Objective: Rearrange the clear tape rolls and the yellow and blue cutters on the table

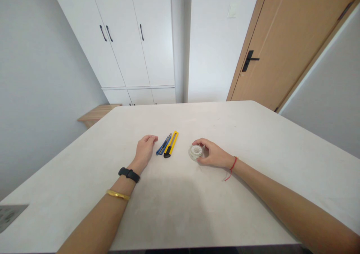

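Note:
On the white table, my right hand [215, 154] curves its thumb and fingers around the sides of a whitish roll of tape [196, 151]. The roll lies flat, and there seem to be two rolls, one on top of the other. My left hand [145, 148] rests on the tabletop with its fingers curled together and nothing visible in them. Just right of its fingertips lies a blue box cutter [163, 145]. Beside that is a yellow box cutter [171, 144] with a black end, tilted the same way. The two cutters lie between my hands, the left one nearer.
The white table [174, 209] fills the lower view, with a grey socket panel [11, 214] at its left edge. Beyond stand white cabinets [126, 51] and a wooden door [284, 40]. A wooden ledge [98, 113] sits past the far left corner.

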A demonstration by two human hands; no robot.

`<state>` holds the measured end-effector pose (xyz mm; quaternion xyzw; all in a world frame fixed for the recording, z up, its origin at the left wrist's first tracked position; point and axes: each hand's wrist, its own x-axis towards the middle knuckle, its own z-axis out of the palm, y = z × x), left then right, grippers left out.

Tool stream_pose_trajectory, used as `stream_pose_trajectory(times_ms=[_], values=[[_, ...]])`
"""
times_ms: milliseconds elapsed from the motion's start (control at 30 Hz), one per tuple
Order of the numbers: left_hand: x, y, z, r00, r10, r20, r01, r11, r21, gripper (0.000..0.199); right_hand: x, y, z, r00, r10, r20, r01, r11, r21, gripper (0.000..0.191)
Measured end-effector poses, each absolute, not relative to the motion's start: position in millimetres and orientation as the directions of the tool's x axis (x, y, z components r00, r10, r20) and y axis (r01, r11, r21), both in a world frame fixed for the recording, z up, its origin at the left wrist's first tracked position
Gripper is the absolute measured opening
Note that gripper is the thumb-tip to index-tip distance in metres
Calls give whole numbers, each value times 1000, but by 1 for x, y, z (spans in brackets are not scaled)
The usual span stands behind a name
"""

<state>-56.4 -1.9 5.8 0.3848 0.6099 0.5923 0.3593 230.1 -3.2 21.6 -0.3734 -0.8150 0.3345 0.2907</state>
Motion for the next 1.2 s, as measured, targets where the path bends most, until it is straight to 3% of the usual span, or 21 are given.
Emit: stream_pose_trajectory(times_ms=[367, 833, 1200], values=[[-56, -3, 7, -444, 896, 21, 34, -7, 999, 17, 232, -3, 15, -569, 792, 222, 395, 499, -772, 59], [-57, -2, 5, -451, 892, 9, 31, 6, 999, 19, 232, -4, 16, -558, 783, 275, 484, 576, -659, 47], [-56, -3, 7, -450, 893, -4, 24, 16, 1000, 18, 273, 45, 15, -380, 883, 276, 698, 469, -540, 44]])
